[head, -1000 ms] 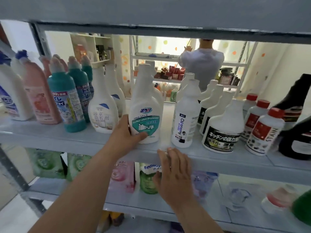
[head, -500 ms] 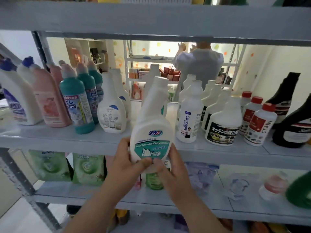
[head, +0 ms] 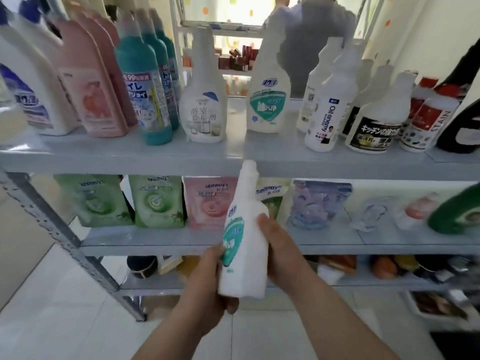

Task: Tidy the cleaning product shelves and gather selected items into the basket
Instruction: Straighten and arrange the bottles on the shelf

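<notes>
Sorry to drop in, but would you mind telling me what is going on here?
A person stands at shelves of cleaning products, holding a white bottle with a green label in both hands. The left hand grips it near the base and the right hand wraps its side. It is held in the air, tilted, in front of the pouches on the lower shelf. A twin bottle stands on the upper shelf.

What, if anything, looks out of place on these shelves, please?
At the right end of the pouch shelf, a green bottle and a small white bottle seem to lie on their sides, while the refill pouches stand upright. Blur hides finer detail.
</notes>
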### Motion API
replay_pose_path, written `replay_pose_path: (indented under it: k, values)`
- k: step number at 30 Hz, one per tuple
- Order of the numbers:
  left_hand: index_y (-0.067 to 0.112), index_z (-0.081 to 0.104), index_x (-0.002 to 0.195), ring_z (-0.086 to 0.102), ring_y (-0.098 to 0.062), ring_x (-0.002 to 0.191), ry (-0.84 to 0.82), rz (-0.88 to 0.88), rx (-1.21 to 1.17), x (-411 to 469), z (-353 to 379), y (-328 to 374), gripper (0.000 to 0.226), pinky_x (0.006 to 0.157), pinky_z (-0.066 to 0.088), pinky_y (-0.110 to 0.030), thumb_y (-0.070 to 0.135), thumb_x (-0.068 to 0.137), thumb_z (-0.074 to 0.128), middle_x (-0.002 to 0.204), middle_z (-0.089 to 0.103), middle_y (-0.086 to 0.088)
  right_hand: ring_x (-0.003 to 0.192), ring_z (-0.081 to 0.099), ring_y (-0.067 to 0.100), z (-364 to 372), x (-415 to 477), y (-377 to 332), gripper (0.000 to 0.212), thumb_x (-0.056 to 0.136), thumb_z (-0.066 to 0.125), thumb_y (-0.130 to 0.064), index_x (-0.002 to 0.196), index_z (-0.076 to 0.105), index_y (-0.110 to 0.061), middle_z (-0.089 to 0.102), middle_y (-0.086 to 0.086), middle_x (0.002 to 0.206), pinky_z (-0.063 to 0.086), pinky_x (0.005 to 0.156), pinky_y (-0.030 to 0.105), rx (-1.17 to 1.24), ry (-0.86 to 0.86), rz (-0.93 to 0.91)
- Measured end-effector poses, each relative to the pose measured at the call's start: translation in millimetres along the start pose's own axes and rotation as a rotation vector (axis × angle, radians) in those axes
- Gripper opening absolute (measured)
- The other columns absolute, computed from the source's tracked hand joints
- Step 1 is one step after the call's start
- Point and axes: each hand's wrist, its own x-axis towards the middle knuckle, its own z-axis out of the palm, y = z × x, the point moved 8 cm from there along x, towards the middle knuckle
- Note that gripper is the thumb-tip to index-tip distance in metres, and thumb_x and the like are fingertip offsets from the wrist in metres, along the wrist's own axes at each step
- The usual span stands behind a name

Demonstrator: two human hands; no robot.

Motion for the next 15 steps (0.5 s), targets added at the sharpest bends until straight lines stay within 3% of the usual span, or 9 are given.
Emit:
replay_pose_path:
  k: [2, 4, 7, 8, 10, 12, 14, 15]
  values:
    - [0.004, 0.064, 0.114, 0.053, -0.024, 0.047, -0.051, -0.06, 0.0, -10, -7, -15, 0.045, 0.035, 0.033, -0.022, 0.04, 0.104, 0.038, 0.069, 0.062, -0.013, 0.12, 0.066, 0.042, 2, -8, 14, 0.102, 0.056, 0.088, -0.061, 0.142, 0.055, -0.016, 0.069, 0.021, 0.129, 0.055, 0.101, 0.056, 0.045, 0.033, 0.081]
    - [0.008, 0.066, 0.119, 0.065, -0.027, 0.056, -0.071, -0.11, 0.035, -19, -17, -27, 0.045, 0.039, 0.043, -0.028, 0.042, 0.104, 0.041, 0.083, 0.071, -0.014, 0.11, 0.071, 0.038, 5, -17, 27, 0.095, 0.058, 0.082, -0.055, 0.141, 0.055, -0.016, 0.071, 0.021, 0.125, 0.061, 0.088, 0.049, 0.096, 0.045, 0.128]
    - [0.024, 0.063, 0.132, 0.076, -0.027, 0.092, -0.107, -0.091, 0.111, -26, -29, -34, 0.036, 0.063, 0.059, -0.04, 0.041, 0.103, 0.048, 0.113, 0.077, -0.006, 0.102, 0.071, 0.036, 10, -29, 35, 0.094, 0.056, 0.081, -0.042, 0.141, 0.052, -0.014, 0.069, 0.021, 0.121, 0.061, 0.083, 0.049, 0.108, 0.023, 0.083]
    - [0.032, 0.057, 0.138, 0.074, -0.022, 0.103, -0.129, -0.025, 0.186, -28, -33, -32, 0.042, 0.071, 0.06, -0.039, 0.043, 0.097, 0.056, 0.119, 0.075, 0.001, 0.102, 0.068, 0.036, 13, -32, 34, 0.092, 0.057, 0.081, -0.037, 0.14, 0.051, -0.014, 0.067, 0.02, 0.118, 0.06, 0.087, 0.052, 0.067, 0.012, 0.028]
    - [0.051, 0.04, 0.146, 0.067, -0.008, 0.112, -0.221, 0.146, 0.43, -35, -34, -24, 0.078, 0.082, 0.059, -0.031, 0.049, 0.076, 0.074, 0.126, 0.066, 0.018, 0.104, 0.067, 0.033, 18, -40, 32, 0.084, 0.057, 0.081, -0.033, 0.136, 0.054, -0.022, 0.067, 0.009, 0.112, 0.056, 0.093, 0.055, -0.065, 0.013, -0.089]
    - [0.062, 0.024, 0.143, 0.055, 0.005, 0.116, -0.235, 0.309, 0.723, -46, -32, -20, 0.109, 0.085, 0.057, -0.023, 0.045, 0.057, 0.089, 0.132, 0.046, 0.035, 0.103, 0.068, 0.026, 23, -48, 35, 0.071, 0.059, 0.08, -0.033, 0.127, 0.057, -0.031, 0.069, -0.001, 0.105, 0.059, 0.09, 0.048, -0.159, 0.025, -0.168]
    - [0.059, 0.015, 0.144, 0.039, 0.003, 0.127, -0.138, 0.513, 0.929, -54, -35, -14, 0.121, 0.094, 0.046, -0.019, 0.034, 0.055, 0.093, 0.132, 0.021, 0.046, 0.103, 0.066, 0.026, 29, -57, 37, 0.058, 0.063, 0.079, -0.03, 0.118, 0.059, -0.027, 0.067, 0.001, 0.103, 0.058, 0.091, 0.049, -0.191, 0.009, -0.243]
    - [0.052, 0.014, 0.147, 0.032, -0.003, 0.133, -0.104, 0.606, 0.983, -58, -36, -12, 0.123, 0.098, 0.04, -0.021, 0.026, 0.057, 0.093, 0.133, 0.014, 0.044, 0.103, 0.064, 0.027, 31, -62, 35, 0.048, 0.065, 0.078, -0.025, 0.11, 0.061, -0.026, 0.066, 0.003, 0.102, 0.056, 0.093, 0.052, -0.21, -0.006, -0.302]
